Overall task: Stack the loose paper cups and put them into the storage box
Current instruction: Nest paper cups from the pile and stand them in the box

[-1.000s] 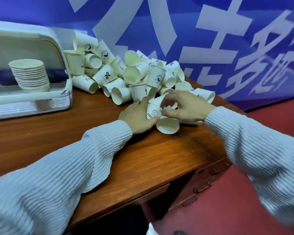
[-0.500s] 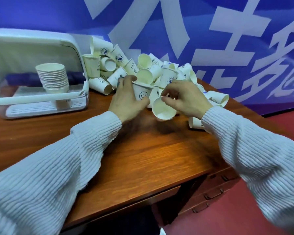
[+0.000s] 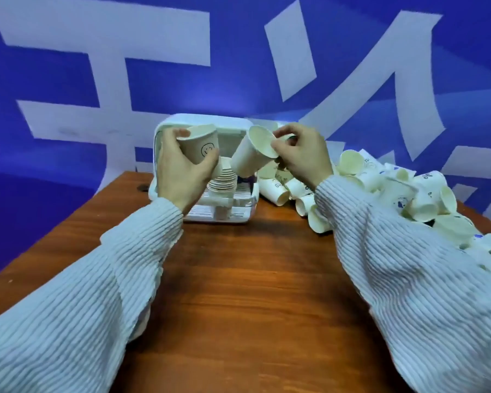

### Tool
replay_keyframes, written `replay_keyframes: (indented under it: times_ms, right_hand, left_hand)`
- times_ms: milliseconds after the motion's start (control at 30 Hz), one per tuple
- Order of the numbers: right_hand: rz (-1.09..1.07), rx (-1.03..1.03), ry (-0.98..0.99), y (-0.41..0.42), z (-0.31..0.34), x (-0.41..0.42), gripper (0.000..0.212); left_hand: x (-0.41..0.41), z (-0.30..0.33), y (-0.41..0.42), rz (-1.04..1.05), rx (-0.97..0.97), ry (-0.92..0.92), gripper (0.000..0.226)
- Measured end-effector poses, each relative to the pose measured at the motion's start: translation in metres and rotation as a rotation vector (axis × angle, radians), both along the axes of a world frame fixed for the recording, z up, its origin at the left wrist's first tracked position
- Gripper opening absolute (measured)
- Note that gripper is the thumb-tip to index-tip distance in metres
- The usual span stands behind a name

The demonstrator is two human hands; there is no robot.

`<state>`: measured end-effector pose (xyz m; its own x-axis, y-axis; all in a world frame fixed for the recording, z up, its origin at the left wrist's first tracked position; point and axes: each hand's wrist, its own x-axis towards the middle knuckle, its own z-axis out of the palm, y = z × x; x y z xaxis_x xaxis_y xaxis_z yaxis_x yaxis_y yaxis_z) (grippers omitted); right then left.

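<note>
My left hand (image 3: 179, 168) grips an upright paper cup with a smiley face (image 3: 200, 147), held up in front of the white storage box (image 3: 247, 199). Just to its right, my right hand (image 3: 304, 154) pinches the rim of a second paper cup (image 3: 251, 154), tilted with its mouth toward me. A stack of nested cups (image 3: 223, 180) stands inside the open box behind both hands. A heap of loose paper cups (image 3: 394, 194) lies on the table to the right of the box.
The brown wooden table (image 3: 253, 293) stretches toward me between my two sleeves. Its left edge runs diagonally at the left. A blue wall banner with large white characters (image 3: 182, 66) rises right behind the box and the heap.
Both hands lifted their cups from the heap and carried them left to the front of the storage box. My view swung left, so the box sits centre and the heap at right.
</note>
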<state>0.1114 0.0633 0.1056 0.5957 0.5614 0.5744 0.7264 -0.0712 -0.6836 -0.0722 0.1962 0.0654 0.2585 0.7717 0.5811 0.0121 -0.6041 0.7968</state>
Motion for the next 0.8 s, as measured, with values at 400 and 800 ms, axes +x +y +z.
replay_keyframes:
  times_ms: [400, 800]
  right_hand:
    - [-0.119, -0.377, -0.209, 0.102, -0.002, -0.005, 0.022]
    - [-0.011, -0.405, -0.082, 0.112, -0.032, 0.003, 0.017]
  left_hand:
    - [-0.013, 0.002, 0.039, 0.091, 0.084, 0.031, 0.068]
    - [0.034, 0.017, 0.058, -0.016, 0.38, 0.326, 0.051]
